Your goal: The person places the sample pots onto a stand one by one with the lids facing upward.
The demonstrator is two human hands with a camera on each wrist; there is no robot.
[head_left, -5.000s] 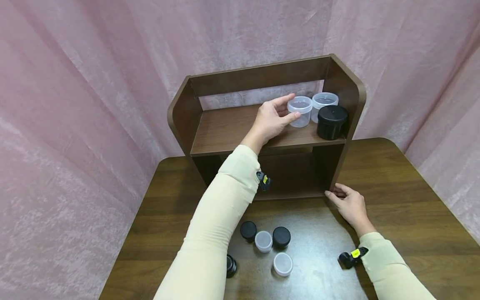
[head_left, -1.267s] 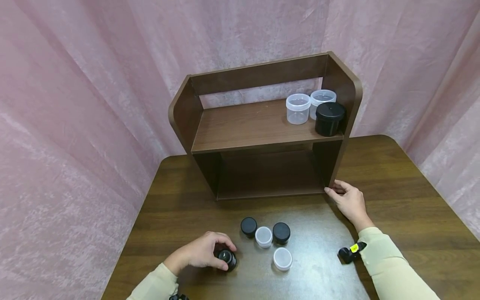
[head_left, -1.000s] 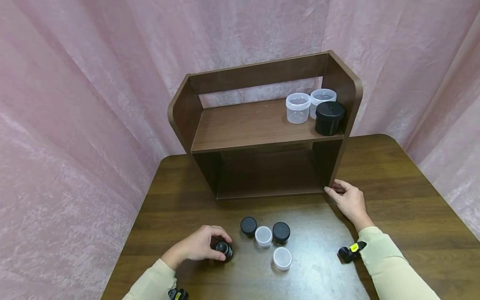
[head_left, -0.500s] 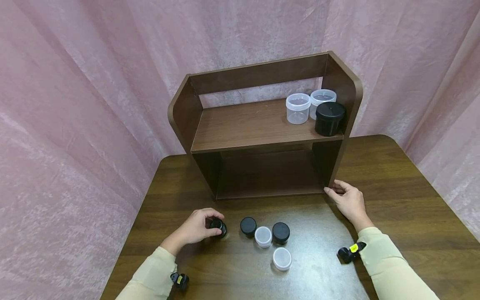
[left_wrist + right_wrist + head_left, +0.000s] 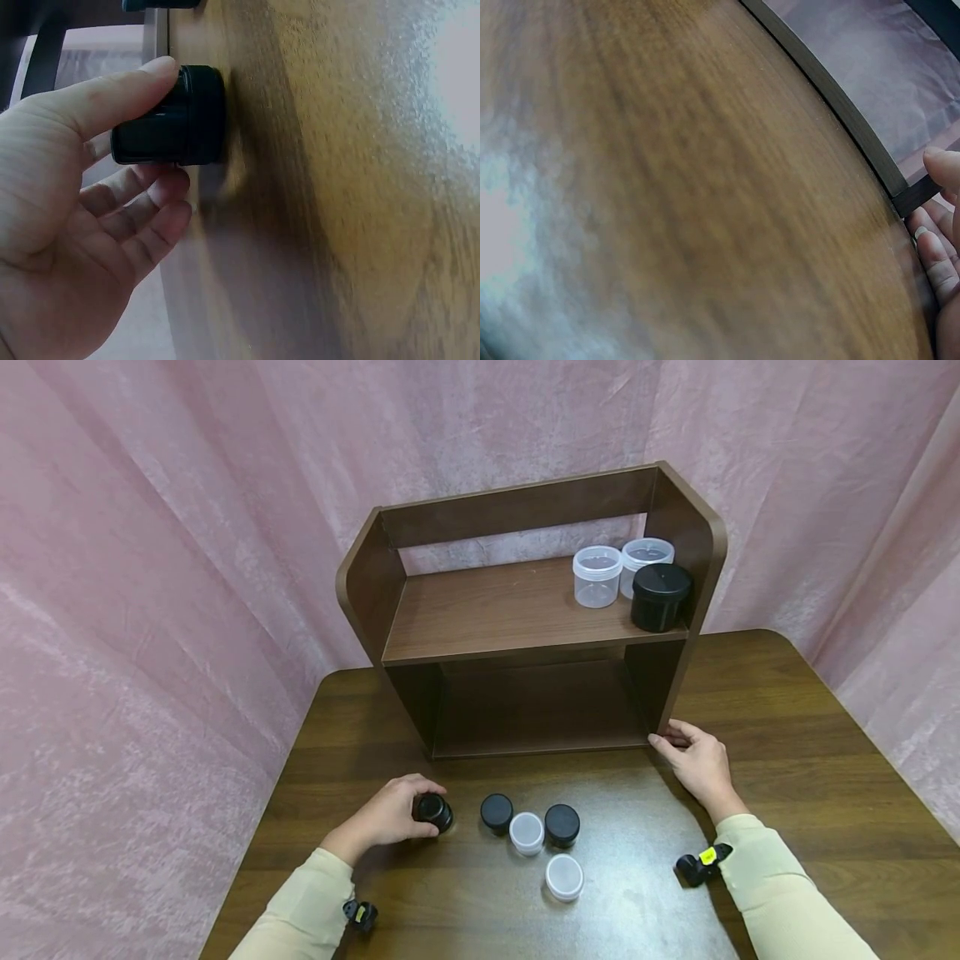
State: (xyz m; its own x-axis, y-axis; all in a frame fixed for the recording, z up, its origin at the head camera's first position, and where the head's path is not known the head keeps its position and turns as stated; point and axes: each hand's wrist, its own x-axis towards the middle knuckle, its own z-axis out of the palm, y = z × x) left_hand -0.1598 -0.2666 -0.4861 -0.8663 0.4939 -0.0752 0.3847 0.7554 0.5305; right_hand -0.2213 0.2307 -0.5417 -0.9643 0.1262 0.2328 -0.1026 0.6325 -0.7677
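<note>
My left hand (image 5: 386, 814) holds a small black jar (image 5: 433, 810) on the table, thumb on one side and fingers on the other. In the left wrist view the jar (image 5: 154, 131) stands upside down, its wider lid against the wood. To its right are two black-lidded jars (image 5: 497, 813) (image 5: 562, 824) and two small white-lidded jars (image 5: 527, 832) (image 5: 564, 877). At the front lower corner of a brown shelf unit (image 5: 480, 610), my right hand (image 5: 701, 768) pinches the side panel (image 5: 919, 196) between thumb and fingers.
On the upper shelf's right end stand two larger clear jars (image 5: 597, 578) (image 5: 647, 556) and a larger black jar (image 5: 660, 599). The shelf unit stands toward the back of the wooden table (image 5: 780, 752). A pink curtain (image 5: 187, 568) hangs behind.
My left hand has let go of a clear jar on the upper shelf, come down and gripped the black jar. It has shifted that jar leftward and toward the shelf. My right hand stays put.
</note>
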